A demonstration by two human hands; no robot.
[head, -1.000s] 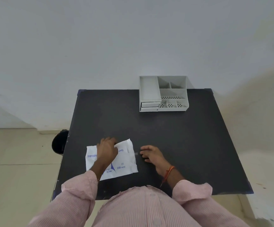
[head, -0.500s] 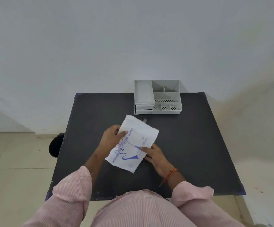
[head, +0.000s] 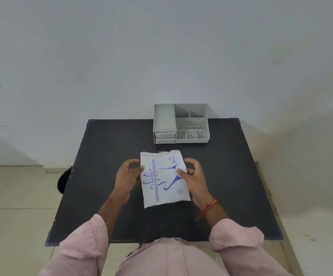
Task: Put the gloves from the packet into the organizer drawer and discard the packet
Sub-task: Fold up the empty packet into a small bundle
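Above dark table (head: 102, 156), left hand (head: 126, 176) and right hand (head: 193, 176) pinch packet (head: 164, 178); careless tearing risks spilling gloves short of organizer (head: 180, 124) beyond both hands.

Soft, even daylight-type light, fairly bright, no glare. Black table (head: 231, 176) reads matte, w/ only faint shadows on it under the hands. Wall behind the table shades darker toward the right side. Wide-angle warp: table edges splay outward nearer the camera. Packet (head: 162, 176) print sharp; frame edges slightly soft.
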